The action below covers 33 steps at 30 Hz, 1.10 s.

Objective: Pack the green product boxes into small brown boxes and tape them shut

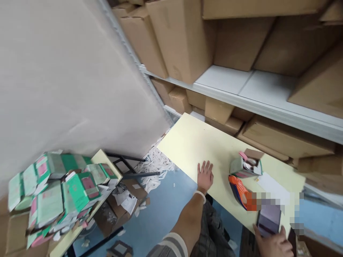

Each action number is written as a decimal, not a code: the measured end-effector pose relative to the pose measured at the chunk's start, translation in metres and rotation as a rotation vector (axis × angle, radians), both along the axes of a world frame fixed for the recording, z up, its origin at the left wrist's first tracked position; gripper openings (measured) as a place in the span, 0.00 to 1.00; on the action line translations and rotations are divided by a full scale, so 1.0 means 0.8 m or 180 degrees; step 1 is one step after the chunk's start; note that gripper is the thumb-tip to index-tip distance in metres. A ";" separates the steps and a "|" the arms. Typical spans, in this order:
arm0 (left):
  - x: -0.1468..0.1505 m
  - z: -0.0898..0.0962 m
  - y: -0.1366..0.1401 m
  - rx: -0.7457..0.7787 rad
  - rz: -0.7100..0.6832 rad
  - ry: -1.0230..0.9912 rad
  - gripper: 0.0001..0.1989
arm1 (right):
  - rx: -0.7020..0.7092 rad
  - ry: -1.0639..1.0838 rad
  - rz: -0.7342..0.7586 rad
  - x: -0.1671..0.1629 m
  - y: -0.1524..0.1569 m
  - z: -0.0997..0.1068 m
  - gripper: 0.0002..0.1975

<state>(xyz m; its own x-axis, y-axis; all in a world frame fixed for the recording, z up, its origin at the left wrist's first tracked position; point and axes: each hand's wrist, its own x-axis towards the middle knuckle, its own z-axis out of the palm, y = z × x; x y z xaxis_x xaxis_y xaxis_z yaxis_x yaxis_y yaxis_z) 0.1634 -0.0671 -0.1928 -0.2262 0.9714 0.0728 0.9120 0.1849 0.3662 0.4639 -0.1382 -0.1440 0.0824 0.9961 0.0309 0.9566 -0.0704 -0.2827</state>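
Right hand (partly curled) holds a dark phone.

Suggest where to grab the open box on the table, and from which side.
I'd take the open box by its walls, low, coming from its left, where the left hand lies flat on the table. Its top is open with contents poking out, the brown flap sticks up, and an orange item lies close in front.

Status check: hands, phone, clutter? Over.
Left hand palm-down on table, fingers spread. Right hand holding phone by its lower end. Clutter near phone: orange-and-blue item, open carton, white sheet.
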 end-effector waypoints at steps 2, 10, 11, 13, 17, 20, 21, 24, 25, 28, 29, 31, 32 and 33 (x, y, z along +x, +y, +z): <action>0.000 0.000 0.001 -0.0047 0.0019 -0.0043 0.28 | 0.0139 -0.0078 -0.0458 -0.003 -0.006 -0.010 0.51; 0.003 0.008 0.008 -0.0120 0.0002 0.0099 0.26 | -0.0117 -0.0160 -0.0835 -0.005 -0.002 -0.021 0.44; 0.004 0.009 0.008 -0.0137 0.0006 0.0127 0.25 | -0.0135 -0.0147 -0.0840 -0.006 -0.002 -0.021 0.44; 0.006 0.010 0.010 -0.0184 0.0016 0.0179 0.25 | -0.0166 -0.0104 -0.0915 -0.008 -0.002 -0.020 0.44; 0.011 0.013 0.012 -0.0255 0.0079 0.0263 0.25 | -0.0272 0.0060 -0.1103 -0.011 -0.002 -0.015 0.45; 0.013 0.012 0.013 -0.0289 0.0115 0.0302 0.25 | -0.0361 0.0146 -0.1190 -0.013 -0.001 -0.011 0.45; 0.014 0.011 0.013 -0.0292 0.0122 0.0310 0.25 | -0.0380 0.0167 -0.1213 -0.013 -0.002 -0.011 0.45; 0.016 0.008 0.014 -0.0296 0.0146 0.0328 0.25 | -0.0395 0.0218 -0.1274 -0.014 -0.003 -0.013 0.45; 0.016 0.007 0.014 -0.0306 0.0157 0.0334 0.25 | -0.0396 0.0234 -0.1288 -0.014 -0.004 -0.014 0.45; 0.017 0.006 0.014 -0.0331 0.0183 0.0365 0.25 | -0.0398 0.0292 -0.1307 -0.015 -0.005 -0.017 0.45; 0.018 0.006 0.014 -0.0317 0.0183 0.0379 0.25 | -0.0392 0.0305 -0.1304 -0.015 -0.005 -0.018 0.45; 0.018 0.004 0.013 -0.0257 0.0169 0.0399 0.25 | -0.0375 0.0314 -0.1286 -0.016 -0.006 -0.018 0.45; 0.018 0.004 0.012 -0.0220 0.0162 0.0400 0.25 | -0.0364 0.0314 -0.1276 -0.016 -0.006 -0.018 0.45; 0.018 0.003 0.012 -0.0183 0.0160 0.0392 0.25 | -0.0351 0.0316 -0.1267 -0.016 -0.006 -0.018 0.45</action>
